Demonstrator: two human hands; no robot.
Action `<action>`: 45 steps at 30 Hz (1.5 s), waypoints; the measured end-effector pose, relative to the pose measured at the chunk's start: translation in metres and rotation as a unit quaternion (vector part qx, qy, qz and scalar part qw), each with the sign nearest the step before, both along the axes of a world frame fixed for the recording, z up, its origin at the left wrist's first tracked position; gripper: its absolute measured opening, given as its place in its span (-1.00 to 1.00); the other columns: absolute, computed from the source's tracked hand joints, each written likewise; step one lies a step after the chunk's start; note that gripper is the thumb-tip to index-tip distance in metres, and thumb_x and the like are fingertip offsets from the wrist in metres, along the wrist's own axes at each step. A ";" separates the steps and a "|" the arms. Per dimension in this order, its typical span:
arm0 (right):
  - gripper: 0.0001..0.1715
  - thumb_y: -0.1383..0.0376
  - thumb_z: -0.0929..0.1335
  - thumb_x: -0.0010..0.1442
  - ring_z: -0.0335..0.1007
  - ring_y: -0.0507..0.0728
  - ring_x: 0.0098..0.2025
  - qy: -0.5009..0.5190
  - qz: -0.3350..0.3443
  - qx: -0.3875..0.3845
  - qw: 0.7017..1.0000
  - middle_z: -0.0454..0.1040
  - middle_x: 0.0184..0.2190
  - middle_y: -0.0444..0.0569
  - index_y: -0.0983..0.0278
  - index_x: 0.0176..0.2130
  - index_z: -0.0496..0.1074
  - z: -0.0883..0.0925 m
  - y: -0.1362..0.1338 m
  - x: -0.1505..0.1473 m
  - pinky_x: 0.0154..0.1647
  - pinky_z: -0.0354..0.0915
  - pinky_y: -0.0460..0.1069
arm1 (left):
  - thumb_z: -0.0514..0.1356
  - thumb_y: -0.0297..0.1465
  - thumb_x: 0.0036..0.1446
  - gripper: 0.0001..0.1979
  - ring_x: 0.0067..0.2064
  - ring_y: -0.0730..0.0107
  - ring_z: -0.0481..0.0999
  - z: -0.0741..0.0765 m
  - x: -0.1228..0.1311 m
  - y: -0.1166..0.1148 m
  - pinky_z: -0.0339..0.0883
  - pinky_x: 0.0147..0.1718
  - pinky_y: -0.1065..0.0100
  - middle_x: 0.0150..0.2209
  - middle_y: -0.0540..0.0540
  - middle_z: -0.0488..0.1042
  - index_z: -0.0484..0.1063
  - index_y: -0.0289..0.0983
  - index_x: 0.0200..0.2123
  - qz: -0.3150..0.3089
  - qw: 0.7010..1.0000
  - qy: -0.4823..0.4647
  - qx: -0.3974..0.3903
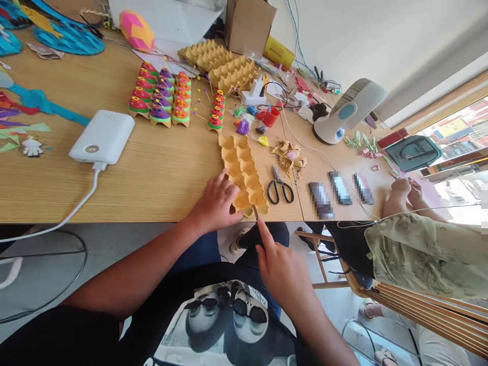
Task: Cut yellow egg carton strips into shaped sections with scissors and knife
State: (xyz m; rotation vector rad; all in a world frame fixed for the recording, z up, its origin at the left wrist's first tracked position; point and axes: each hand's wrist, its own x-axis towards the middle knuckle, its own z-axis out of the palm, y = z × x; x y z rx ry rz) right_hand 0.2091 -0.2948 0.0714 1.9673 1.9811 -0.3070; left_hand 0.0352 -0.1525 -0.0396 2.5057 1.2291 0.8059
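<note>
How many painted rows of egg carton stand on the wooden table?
4, left to right: a red painted cardboard row, a purple row, an orange row, then, set apart, a second red row, beyond the yellow cardboard egg tray.

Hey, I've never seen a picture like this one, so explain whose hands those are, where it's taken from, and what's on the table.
No machine here: a person's bare hands, seen by a camera worn on their head, looking forward and down. Their left hand rests against the near left edge of a yellow egg carton. Their right hand holds a thin tool, perhaps a blade, at its near edge. On the wooden table, scissors lie right of the carton; beyond it stand painted carton rows. A white fan stands farther right, and a power bank lies left.
</note>
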 end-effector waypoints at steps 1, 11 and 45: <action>-0.21 0.28 0.20 0.53 0.67 0.15 -0.30 0.000 0.002 -0.001 1.000 0.69 -0.29 -0.05 0.16 0.58 -0.15 0.001 -0.001 0.001 -0.43 0.28 -0.06 | 0.35 -0.21 0.11 -0.59 0.50 -0.38 0.02 0.000 0.000 0.000 0.06 0.41 -0.26 0.07 -0.33 0.42 0.39 -0.25 -0.03 -0.001 1.000 0.002 0.001; -0.23 0.25 0.19 0.54 0.68 0.15 -0.24 0.005 0.003 0.004 1.000 0.70 -0.24 -0.02 0.18 0.58 -0.13 -0.001 0.015 -0.002 -0.39 0.31 -0.06 | 0.30 -0.15 0.16 -0.58 0.51 -0.38 0.00 -0.002 0.000 0.000 0.06 0.41 -0.28 0.09 -0.35 0.42 0.38 -0.26 -0.02 0.002 1.000 0.018 0.010; -0.25 0.22 0.20 0.54 0.69 0.21 -0.23 -0.020 -0.004 -0.022 1.000 0.72 -0.25 -0.02 0.15 0.58 -0.09 0.018 0.023 -0.006 -0.38 0.30 -0.03 | 0.31 -0.14 0.15 -0.58 0.51 -0.39 0.02 0.001 0.001 -0.002 0.05 0.40 -0.30 0.11 -0.38 0.42 0.40 -0.25 -0.03 0.010 1.000 0.006 0.001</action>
